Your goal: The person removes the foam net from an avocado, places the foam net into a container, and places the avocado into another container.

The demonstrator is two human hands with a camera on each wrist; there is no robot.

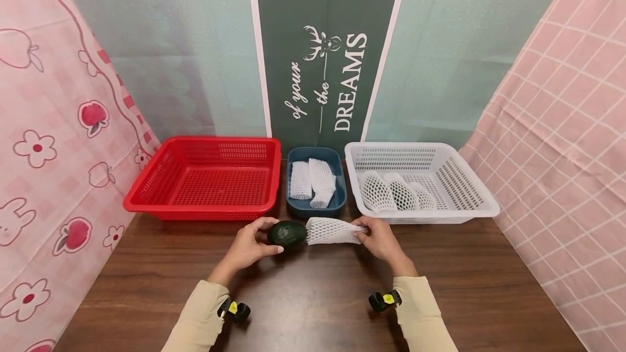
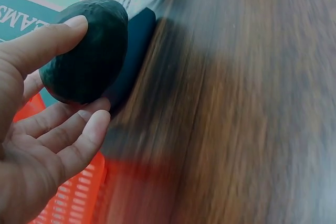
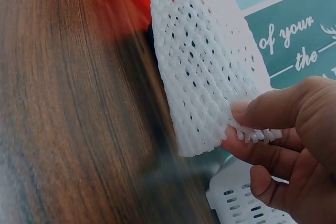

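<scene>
A dark green avocado (image 1: 287, 234) is gripped between the thumb and fingers of my left hand (image 1: 248, 245). In the left wrist view, the thumb lies over the avocado (image 2: 94, 56) and fingertips support it from below. My right hand (image 1: 380, 239) pinches one end of a white foam net sleeve (image 1: 332, 231). The sleeve's other end meets the avocado's right tip in the head view; how far it covers the tip I cannot tell. Seen from the right wrist, thumb and forefinger squeeze the edge of the net (image 3: 205, 66).
Behind the hands stands a blue bin (image 1: 315, 212) with several folded foam nets (image 1: 321, 175). To its left is a red basket (image 1: 205, 212). A white basket (image 1: 459, 213) on the right holds net-wrapped fruits (image 1: 377, 192). Everything stands on a brown wooden table (image 1: 313, 297).
</scene>
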